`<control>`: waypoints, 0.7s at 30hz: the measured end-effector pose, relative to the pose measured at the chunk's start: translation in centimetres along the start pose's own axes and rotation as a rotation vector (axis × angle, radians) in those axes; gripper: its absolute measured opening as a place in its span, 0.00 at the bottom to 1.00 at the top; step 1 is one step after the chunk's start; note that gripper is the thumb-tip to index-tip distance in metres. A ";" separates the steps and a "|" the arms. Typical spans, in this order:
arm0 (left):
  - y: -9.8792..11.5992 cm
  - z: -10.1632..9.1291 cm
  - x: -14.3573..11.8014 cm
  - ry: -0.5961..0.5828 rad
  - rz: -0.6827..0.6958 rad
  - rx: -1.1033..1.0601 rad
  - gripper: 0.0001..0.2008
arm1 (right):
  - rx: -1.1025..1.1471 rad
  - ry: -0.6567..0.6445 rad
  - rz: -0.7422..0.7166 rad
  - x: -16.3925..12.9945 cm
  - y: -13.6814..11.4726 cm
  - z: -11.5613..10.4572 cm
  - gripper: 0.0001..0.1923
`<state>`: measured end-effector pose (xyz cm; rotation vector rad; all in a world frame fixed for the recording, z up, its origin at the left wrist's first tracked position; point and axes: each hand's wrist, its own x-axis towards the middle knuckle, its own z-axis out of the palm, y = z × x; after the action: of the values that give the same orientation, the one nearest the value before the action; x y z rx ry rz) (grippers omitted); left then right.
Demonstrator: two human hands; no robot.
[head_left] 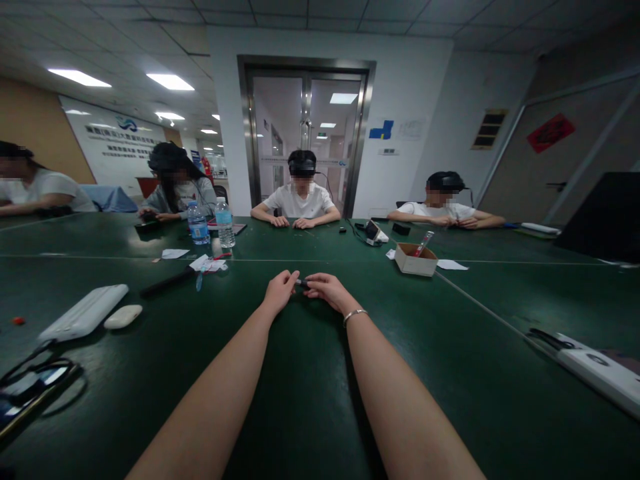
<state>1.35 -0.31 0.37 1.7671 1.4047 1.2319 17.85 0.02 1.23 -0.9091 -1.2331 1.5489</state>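
Above the green tabletop (305,373) my two hands meet in front of me. A small dark stick-like piece (302,283) spans the gap between them, with a lighter end towards the left; its exact kind is too small to tell. My left hand (280,293) pinches the light end between thumb and fingers. The dark end sits in the closed fingers of my right hand (327,291), which partly cover it. A silver bracelet (355,316) circles my right wrist.
Left of my hands lie a white power bank (85,312), a white oval case (123,317) and a phone (37,393) with cables. Two water bottles (225,223) stand further back. A small box (416,260) and a white power strip (600,367) are rightward. Several people sit opposite.
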 end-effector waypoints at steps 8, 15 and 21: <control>0.4 -0.3 0.0 0.032 -0.001 0.086 0.25 | -0.035 -0.095 0.027 -0.2 -0.2 0.1 0.11; 0.5 -0.2 -0.1 0.060 -0.020 0.100 0.25 | -0.127 -0.085 -0.037 -0.1 0.1 0.1 0.14; 0.2 -0.3 0.1 0.085 0.018 0.162 0.25 | -0.553 -0.022 -0.240 0.7 1.0 1.6 0.13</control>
<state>1.14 -0.31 0.69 1.8569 1.5797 1.2460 15.95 0.14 0.62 -1.0404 -1.7604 1.0428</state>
